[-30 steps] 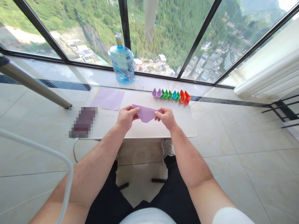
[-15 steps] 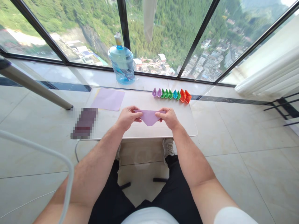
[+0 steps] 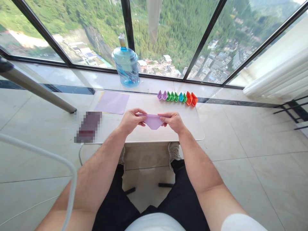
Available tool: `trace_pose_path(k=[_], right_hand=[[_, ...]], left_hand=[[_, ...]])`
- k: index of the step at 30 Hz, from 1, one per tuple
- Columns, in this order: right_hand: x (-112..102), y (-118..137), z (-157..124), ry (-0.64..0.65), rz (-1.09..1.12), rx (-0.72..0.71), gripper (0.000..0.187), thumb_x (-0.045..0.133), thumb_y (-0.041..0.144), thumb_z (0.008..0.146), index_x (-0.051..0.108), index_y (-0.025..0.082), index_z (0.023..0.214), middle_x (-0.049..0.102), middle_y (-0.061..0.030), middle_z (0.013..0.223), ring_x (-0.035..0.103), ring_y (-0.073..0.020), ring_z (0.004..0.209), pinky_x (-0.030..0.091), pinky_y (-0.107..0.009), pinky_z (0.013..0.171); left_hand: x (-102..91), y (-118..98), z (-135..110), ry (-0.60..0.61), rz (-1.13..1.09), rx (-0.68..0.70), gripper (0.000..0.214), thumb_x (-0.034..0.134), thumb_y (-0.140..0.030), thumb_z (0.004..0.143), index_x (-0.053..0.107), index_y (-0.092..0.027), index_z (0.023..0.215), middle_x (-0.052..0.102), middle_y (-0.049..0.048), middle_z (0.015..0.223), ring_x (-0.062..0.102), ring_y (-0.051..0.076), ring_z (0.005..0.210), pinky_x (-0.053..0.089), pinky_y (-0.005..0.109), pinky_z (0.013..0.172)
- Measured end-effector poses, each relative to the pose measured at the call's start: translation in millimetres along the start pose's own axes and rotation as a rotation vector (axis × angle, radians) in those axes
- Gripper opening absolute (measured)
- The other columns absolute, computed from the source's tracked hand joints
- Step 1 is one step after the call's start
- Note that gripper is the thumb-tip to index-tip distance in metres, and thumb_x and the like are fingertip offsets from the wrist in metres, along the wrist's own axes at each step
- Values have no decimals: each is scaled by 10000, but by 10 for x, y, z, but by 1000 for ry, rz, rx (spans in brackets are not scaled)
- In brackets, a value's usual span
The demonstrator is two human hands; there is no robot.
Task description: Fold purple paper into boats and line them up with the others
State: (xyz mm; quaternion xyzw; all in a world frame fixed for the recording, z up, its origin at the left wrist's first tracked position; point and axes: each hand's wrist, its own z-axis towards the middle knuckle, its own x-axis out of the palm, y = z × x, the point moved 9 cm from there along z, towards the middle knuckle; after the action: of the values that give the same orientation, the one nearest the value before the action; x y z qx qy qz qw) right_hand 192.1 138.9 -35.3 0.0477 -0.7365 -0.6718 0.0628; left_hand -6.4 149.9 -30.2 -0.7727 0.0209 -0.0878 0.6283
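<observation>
A folded purple paper [image 3: 153,122], pointed at its lower edge, is held just above the small white table [image 3: 192,130]. My left hand [image 3: 131,119] pinches its left end and my right hand [image 3: 172,121] pinches its right end; both are closed on it. Flat purple sheets [image 3: 112,102] lie at the table's far left. A row of several finished paper boats [image 3: 176,97], purple, green, blue and orange, stands along the far edge.
A blurred dark flat object [image 3: 88,126] lies on the table's left end. A blue water jug [image 3: 126,64] stands on the sill by the window. A metal pole [image 3: 36,87] slants at left, a white tube [image 3: 60,162] curves at lower left.
The paper has come level and lower toward the table, and both hands have moved closer together on its ends, so less of it shows.
</observation>
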Motion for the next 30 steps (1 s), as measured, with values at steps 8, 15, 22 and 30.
trace_pose_path(k=[8,15,22,30], right_hand=[[-47,-61,-9,23,81,-4,319,833,353,681,835,204,963,756,-28,743,634,-125,579,573,-287,579],[-58,-110,-1,21,149,37,235,779,260,667,841,206,887,765,-35,775,662,-136,628,596,-290,625],[-21,-57,-26,24,191,35,201,743,217,652,837,203,829,765,-30,773,663,-137,656,608,-286,652],[-16,-62,-18,0,183,41,193,749,290,661,822,172,796,760,-40,761,655,-143,645,598,-295,647]], left_hand=[[-15,30,2,20,-95,-57,277,848,-214,547,755,-118,790,681,52,689,668,154,565,623,302,566],[-13,71,-6,12,-177,-105,210,820,-214,593,743,-113,760,683,65,695,693,171,623,642,343,649],[-18,28,-19,-5,-168,-77,177,807,-180,540,707,-121,674,667,39,660,672,160,609,631,348,655],[20,29,-31,-27,-175,-52,220,769,-262,575,607,-145,665,626,5,622,669,171,606,616,353,629]])
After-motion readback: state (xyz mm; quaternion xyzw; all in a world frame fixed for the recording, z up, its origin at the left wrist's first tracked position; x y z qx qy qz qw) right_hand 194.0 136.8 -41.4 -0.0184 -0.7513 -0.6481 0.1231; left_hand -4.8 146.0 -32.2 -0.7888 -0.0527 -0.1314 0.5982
